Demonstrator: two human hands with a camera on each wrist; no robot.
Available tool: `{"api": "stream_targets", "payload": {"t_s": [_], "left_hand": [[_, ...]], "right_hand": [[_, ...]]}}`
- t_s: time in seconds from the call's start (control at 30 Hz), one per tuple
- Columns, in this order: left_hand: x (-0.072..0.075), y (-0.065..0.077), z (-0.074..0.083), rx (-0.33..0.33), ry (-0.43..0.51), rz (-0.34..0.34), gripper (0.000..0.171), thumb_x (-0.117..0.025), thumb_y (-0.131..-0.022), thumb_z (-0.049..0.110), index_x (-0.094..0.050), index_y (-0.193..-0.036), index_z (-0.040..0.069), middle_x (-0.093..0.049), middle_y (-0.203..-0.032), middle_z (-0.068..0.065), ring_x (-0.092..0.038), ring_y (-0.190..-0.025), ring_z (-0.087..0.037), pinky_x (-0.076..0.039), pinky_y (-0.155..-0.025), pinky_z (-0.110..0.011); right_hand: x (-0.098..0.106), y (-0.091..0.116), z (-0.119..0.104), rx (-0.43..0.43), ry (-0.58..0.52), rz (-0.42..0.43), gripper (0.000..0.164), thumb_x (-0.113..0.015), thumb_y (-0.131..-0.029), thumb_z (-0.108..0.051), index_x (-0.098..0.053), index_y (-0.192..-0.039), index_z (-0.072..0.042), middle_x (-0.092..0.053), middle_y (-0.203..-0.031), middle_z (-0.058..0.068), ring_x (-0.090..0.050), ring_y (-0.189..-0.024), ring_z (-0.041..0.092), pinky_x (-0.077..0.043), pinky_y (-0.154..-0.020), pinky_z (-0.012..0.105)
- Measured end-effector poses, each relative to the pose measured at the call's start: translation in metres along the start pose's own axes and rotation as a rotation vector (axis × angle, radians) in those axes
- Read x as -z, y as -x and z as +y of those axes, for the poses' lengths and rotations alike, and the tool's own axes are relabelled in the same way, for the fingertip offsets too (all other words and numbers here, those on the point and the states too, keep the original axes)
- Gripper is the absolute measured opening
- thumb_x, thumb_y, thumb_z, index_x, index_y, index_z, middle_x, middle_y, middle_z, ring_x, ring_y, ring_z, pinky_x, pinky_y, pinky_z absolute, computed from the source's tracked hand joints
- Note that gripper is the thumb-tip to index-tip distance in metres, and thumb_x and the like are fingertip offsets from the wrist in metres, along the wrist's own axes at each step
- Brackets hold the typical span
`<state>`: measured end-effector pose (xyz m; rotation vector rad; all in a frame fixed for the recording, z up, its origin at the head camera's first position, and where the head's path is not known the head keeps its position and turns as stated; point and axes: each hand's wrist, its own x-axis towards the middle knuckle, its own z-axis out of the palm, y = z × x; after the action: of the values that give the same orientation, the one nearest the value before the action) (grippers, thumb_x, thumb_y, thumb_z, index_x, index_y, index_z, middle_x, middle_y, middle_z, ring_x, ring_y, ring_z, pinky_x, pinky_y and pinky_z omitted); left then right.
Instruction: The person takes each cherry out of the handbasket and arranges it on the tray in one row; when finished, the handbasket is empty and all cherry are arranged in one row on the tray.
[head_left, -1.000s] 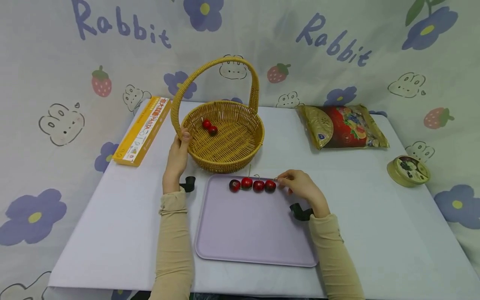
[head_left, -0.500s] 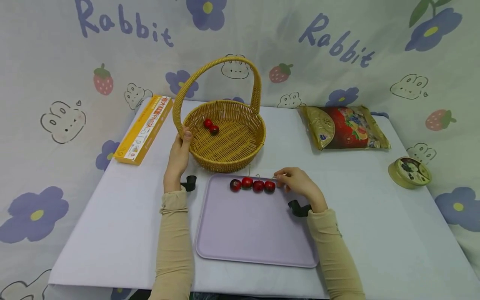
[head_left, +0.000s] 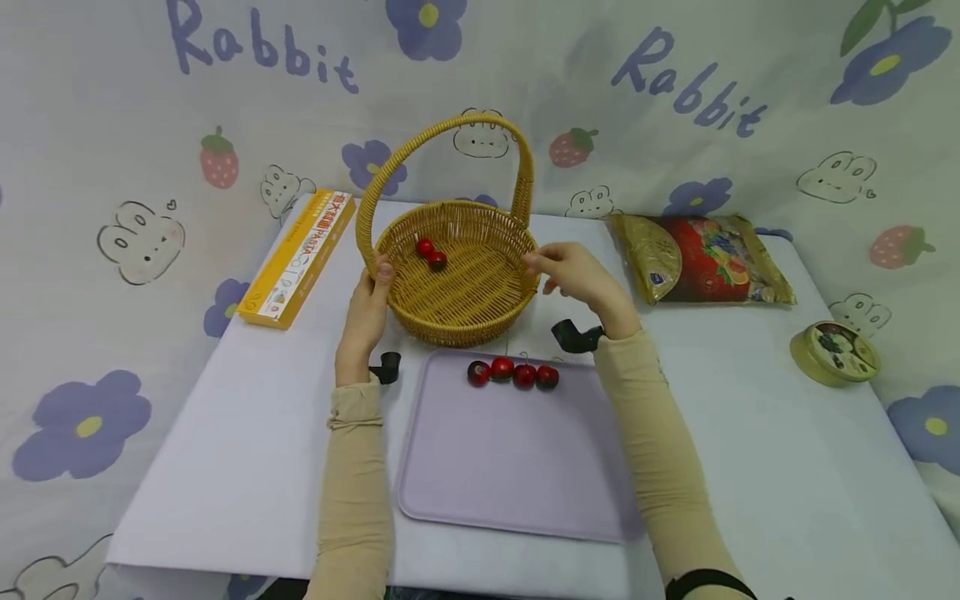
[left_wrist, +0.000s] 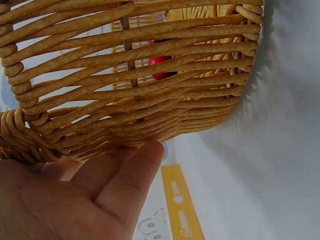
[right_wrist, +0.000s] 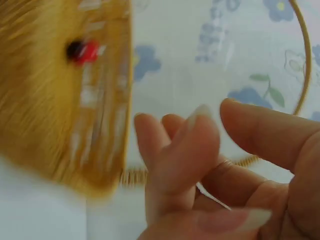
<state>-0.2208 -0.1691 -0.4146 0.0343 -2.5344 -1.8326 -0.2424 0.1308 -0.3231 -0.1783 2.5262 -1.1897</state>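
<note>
Head view: the basket [head_left: 465, 304] is gripped at nine o'clock by the left hand [head_left: 366, 315], its fingers pressed to the wall, presumably for steadiness. The right hand [head_left: 577, 275] is held at three o'clock, fingers bent; whether anything is pinched cannot be told. Two cherries [head_left: 425, 247] are contained at ten; four more cherries [head_left: 524, 376] are lined, within reach, along the tray's [head_left: 517, 467] twelve-o'clock edge.

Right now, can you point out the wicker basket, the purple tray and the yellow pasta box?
Wicker basket [head_left: 468, 292]: head view, on its bare woven floor.
Purple tray [head_left: 517, 458]: head view, on its bare middle.
Yellow pasta box [head_left: 298, 257]: head view, on its top face.
</note>
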Motion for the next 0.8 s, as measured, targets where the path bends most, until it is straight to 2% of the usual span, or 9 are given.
{"api": "stream_targets", "payload": {"t_s": [0.1, 0.23, 0.33, 0.4, 0.47, 0.53, 0.6, 0.67, 0.8], "left_hand": [[0.001, 0.002, -0.001, 0.007, -0.008, 0.012, 0.100, -0.025, -0.084, 0.082, -0.023, -0.155, 0.011, -0.025, -0.159, -0.015, -0.027, -0.146, -0.035, -0.023, -0.119, -0.053], [-0.001, 0.005, -0.001, 0.008, -0.010, 0.021, 0.106, -0.024, -0.079, 0.086, -0.024, -0.154, 0.010, -0.027, -0.159, -0.014, -0.030, -0.145, -0.035, -0.027, -0.117, -0.053], [-0.004, 0.006, -0.001, 0.001, -0.010, 0.025, 0.109, -0.023, -0.077, 0.088, -0.025, -0.154, 0.010, -0.029, -0.158, -0.014, -0.033, -0.143, -0.036, -0.029, -0.116, -0.054], [-0.007, 0.007, 0.000, 0.003, -0.009, 0.023, 0.112, -0.023, -0.074, 0.090, -0.026, -0.154, 0.011, -0.030, -0.158, -0.013, -0.034, -0.142, -0.036, -0.030, -0.115, -0.054], [-0.010, 0.008, 0.000, 0.006, -0.008, 0.015, 0.114, -0.023, -0.072, 0.091, -0.026, -0.153, 0.011, -0.031, -0.157, -0.014, -0.036, -0.142, -0.036, -0.030, -0.115, -0.054], [-0.013, 0.009, 0.000, 0.015, -0.007, 0.006, 0.115, -0.023, -0.070, 0.092, -0.026, -0.154, 0.013, -0.033, -0.157, -0.014, -0.037, -0.141, -0.036, -0.031, -0.115, -0.053], [-0.013, 0.010, 0.001, 0.026, -0.009, 0.007, 0.116, -0.023, -0.069, 0.093, -0.027, -0.154, 0.014, -0.035, -0.155, -0.015, -0.039, -0.140, -0.036, -0.032, -0.114, -0.053], [-0.011, 0.009, 0.003, 0.032, -0.014, 0.010, 0.115, -0.023, -0.069, 0.093, -0.027, -0.154, 0.015, -0.037, -0.154, -0.017, -0.040, -0.139, -0.036, -0.034, -0.113, -0.054], [-0.004, 0.006, 0.007, 0.025, -0.018, 0.033, 0.117, -0.023, -0.068, 0.094, -0.028, -0.153, 0.015, -0.038, -0.153, -0.018, -0.042, -0.137, -0.037, -0.035, -0.112, -0.055]], "right_hand": [[-0.010, -0.028, -0.024, 0.018, -0.090, -0.087, 0.037, -0.048, -0.103, -0.031, -0.061, -0.128, -0.007, -0.066, -0.121, 0.015, -0.054, -0.069, 0.012, -0.036, -0.055, 0.020], [-0.030, -0.065, -0.045, -0.009, -0.255, -0.201, 0.037, -0.047, -0.104, -0.031, -0.060, -0.130, -0.009, -0.065, -0.126, 0.014, -0.052, -0.065, 0.007, -0.034, -0.051, 0.017], [-0.047, -0.093, -0.052, -0.088, -0.493, -0.255, 0.042, -0.044, -0.105, -0.032, -0.051, -0.138, -0.007, -0.059, -0.135, 0.014, -0.049, -0.063, 0.004, -0.034, -0.052, 0.015], [-0.058, -0.108, -0.054, -0.171, -0.656, -0.263, 0.045, -0.043, -0.105, -0.029, -0.043, -0.144, -0.005, -0.051, -0.143, 0.016, -0.050, -0.061, 0.004, -0.035, -0.051, 0.014], [-0.069, -0.120, -0.054, -0.262, -0.760, -0.262, 0.050, -0.043, -0.105, -0.028, -0.033, -0.149, -0.006, -0.041, -0.151, 0.015, -0.053, -0.061, 0.005, -0.036, -0.049, 0.013], [-0.079, -0.129, -0.054, -0.356, -0.813, -0.257, 0.055, -0.044, -0.105, -0.028, -0.026, -0.153, -0.007, -0.032, -0.156, 0.013, -0.056, -0.062, 0.006, -0.037, -0.047, 0.014], [-0.087, -0.136, -0.054, -0.418, -0.834, -0.256, 0.056, -0.045, -0.104, -0.028, -0.025, -0.153, -0.010, -0.030, -0.156, 0.011, -0.060, -0.062, 0.009, -0.040, -0.046, 0.015], [-0.094, -0.142, -0.055, -0.439, -0.859, -0.262, 0.054, -0.044, -0.104, -0.029, -0.027, -0.152, -0.010, -0.031, -0.155, 0.010, -0.061, -0.061, 0.009, -0.042, -0.046, 0.016], [-0.101, -0.153, -0.064, -0.414, -0.880, -0.264, 0.045, -0.043, -0.105, -0.028, -0.035, -0.146, -0.010, -0.037, -0.149, 0.012, -0.061, -0.058, 0.010, -0.041, -0.046, 0.015]]}}
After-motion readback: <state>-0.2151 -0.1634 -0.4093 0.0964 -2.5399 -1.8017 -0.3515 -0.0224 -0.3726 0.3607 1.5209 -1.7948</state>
